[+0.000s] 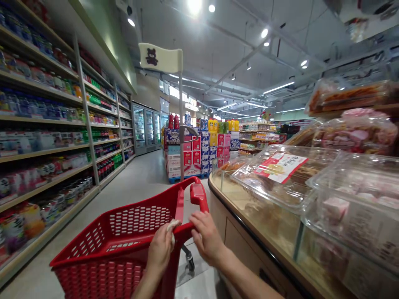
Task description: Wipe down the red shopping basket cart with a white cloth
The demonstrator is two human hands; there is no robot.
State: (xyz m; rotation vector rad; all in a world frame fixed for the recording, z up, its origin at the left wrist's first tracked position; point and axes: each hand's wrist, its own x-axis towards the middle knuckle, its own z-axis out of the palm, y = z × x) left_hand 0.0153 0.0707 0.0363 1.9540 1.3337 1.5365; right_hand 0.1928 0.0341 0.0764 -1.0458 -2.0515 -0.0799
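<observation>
A red plastic shopping cart with slotted walls stands before me, its basket to the left. My left hand is closed on a crumpled white cloth or tissue, pressed against the cart's rim near the handle. My right hand rests with curled fingers around the red handle bar on the cart's right side. A pole rises from the cart and carries a cream flag with a dark bear on it.
Close on my right is a curved display counter with clear packs of food. Drink shelves line the left side. Ahead are stacked boxes, and glass-door fridges stand farther back along the aisle.
</observation>
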